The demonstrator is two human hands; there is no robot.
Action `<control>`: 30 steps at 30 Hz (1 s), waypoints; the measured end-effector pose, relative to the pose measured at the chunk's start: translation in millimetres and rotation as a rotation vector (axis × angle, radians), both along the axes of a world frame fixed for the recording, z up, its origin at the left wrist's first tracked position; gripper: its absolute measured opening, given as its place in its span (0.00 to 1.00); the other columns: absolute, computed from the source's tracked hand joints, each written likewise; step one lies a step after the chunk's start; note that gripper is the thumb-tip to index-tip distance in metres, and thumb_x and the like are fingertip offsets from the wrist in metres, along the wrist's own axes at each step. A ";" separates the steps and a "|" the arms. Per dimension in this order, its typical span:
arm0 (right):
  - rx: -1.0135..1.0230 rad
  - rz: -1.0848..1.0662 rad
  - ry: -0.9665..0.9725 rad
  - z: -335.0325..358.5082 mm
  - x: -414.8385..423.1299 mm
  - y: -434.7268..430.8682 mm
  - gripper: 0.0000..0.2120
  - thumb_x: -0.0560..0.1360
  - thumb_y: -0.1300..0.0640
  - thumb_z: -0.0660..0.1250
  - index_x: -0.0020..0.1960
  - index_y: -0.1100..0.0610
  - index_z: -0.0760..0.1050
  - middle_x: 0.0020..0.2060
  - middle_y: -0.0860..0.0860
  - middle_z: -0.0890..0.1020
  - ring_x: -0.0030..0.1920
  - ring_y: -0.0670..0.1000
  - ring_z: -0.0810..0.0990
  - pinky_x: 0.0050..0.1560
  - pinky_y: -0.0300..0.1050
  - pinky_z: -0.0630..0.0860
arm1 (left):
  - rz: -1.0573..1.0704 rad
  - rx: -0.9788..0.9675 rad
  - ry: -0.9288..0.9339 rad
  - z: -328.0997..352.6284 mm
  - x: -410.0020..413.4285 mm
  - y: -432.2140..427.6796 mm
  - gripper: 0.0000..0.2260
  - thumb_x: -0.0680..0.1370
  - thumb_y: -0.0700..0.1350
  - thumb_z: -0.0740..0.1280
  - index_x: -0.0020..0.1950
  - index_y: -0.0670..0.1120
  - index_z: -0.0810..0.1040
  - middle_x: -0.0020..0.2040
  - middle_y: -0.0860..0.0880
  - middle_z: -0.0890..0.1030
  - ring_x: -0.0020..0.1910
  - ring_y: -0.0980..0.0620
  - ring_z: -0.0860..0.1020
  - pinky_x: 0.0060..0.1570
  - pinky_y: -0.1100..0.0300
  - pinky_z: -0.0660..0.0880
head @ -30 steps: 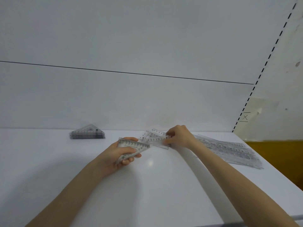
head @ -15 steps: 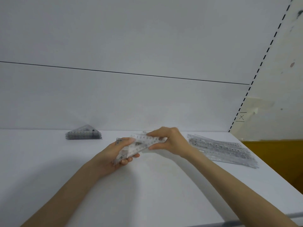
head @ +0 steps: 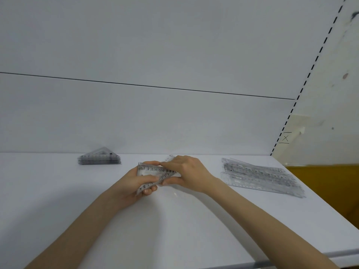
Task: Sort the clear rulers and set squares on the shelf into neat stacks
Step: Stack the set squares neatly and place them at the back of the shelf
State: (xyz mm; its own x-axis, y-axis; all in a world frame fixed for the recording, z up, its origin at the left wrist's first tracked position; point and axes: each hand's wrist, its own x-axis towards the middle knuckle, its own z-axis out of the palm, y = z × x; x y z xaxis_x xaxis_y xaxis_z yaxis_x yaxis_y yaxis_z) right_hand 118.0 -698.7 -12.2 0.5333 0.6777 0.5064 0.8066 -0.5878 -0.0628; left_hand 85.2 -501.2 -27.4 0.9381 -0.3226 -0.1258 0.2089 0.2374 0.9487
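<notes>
Both hands meet above the middle of the white shelf (head: 58,200). My left hand (head: 134,183) grips a small bunch of clear set squares (head: 149,171) with printed numbers along their edges. My right hand (head: 186,171) pinches the right end of the same bunch, thumb below and fingers on top. A neat stack of clear set squares (head: 99,158) lies at the back left. A spread pile of long clear rulers (head: 260,177) lies flat at the right.
The white back wall (head: 155,117) rises directly behind the shelf. The shelf's front edge (head: 291,259) runs along the bottom right. A slotted upright (head: 291,113) and a yellow-brown surface (head: 330,191) border the right side.
My right hand brought a clear set square leftward onto the bunch in my left hand. Both hands now hold the pieces together. The view shifted slightly right.
</notes>
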 end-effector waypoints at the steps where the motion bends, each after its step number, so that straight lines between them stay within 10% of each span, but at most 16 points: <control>1: -0.014 -0.006 0.048 1.1 0.0 -2.1 0.26 0.72 0.37 0.64 0.63 0.52 0.77 0.45 0.51 0.84 0.47 0.54 0.81 0.41 0.50 0.78 | 0.001 0.006 0.000 0.0 -0.2 -1.1 0.21 0.71 0.30 0.67 0.62 0.42 0.74 0.44 0.41 0.82 0.30 0.49 0.73 0.21 0.65 0.67; 9: -0.036 -0.138 -0.168 -4.1 -9.6 6.7 0.14 0.61 0.44 0.75 0.37 0.54 0.79 0.26 0.47 0.77 0.27 0.53 0.74 0.31 0.36 0.64 | -0.034 0.055 -0.012 2.2 -6.5 -4.5 0.24 0.66 0.35 0.68 0.62 0.44 0.75 0.42 0.41 0.81 0.28 0.49 0.73 0.21 0.63 0.67; 16: 0.021 -0.228 -0.123 -15.3 -14.3 9.0 0.14 0.59 0.42 0.75 0.37 0.50 0.81 0.23 0.48 0.77 0.25 0.53 0.74 0.32 0.39 0.72 | -0.103 0.041 0.012 4.4 -9.0 -5.6 0.17 0.76 0.29 0.63 0.60 0.45 0.78 0.50 0.38 0.81 0.30 0.48 0.74 0.25 0.63 0.71; 23: 0.199 -0.417 0.381 17.0 9.4 -32.1 0.23 0.73 0.40 0.69 0.63 0.51 0.78 0.57 0.48 0.82 0.60 0.48 0.77 0.61 0.47 0.72 | 0.009 0.017 0.044 5.3 -7.5 -3.2 0.14 0.71 0.30 0.66 0.54 0.43 0.76 0.53 0.31 0.80 0.44 0.40 0.80 0.22 0.64 0.69; 26: -0.057 -0.549 0.487 13.0 26.1 -42.6 0.27 0.74 0.39 0.66 0.67 0.52 0.74 0.63 0.50 0.78 0.66 0.52 0.72 0.61 0.49 0.70 | 0.068 -0.006 0.055 8.8 -7.1 -3.4 0.14 0.76 0.27 0.59 0.55 0.42 0.75 0.53 0.30 0.79 0.33 0.45 0.80 0.21 0.65 0.68; 30: -0.135 -0.562 0.525 2.3 29.5 -36.2 0.20 0.69 0.38 0.71 0.43 0.56 0.76 0.37 0.48 0.77 0.45 0.53 0.74 0.38 0.45 0.68 | 0.089 -0.032 0.063 12.9 -7.2 -4.5 0.14 0.76 0.27 0.59 0.54 0.43 0.75 0.51 0.31 0.79 0.28 0.48 0.79 0.22 0.65 0.70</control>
State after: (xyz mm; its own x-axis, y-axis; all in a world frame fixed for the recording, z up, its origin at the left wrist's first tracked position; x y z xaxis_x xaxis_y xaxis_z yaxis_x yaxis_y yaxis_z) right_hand 147.5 -734.9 -9.9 0.9618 0.2727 0.0253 0.2701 -0.9291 -0.2528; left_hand 78.0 -505.7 -14.5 0.9538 -0.2428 -0.1768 0.2449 0.2878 0.9259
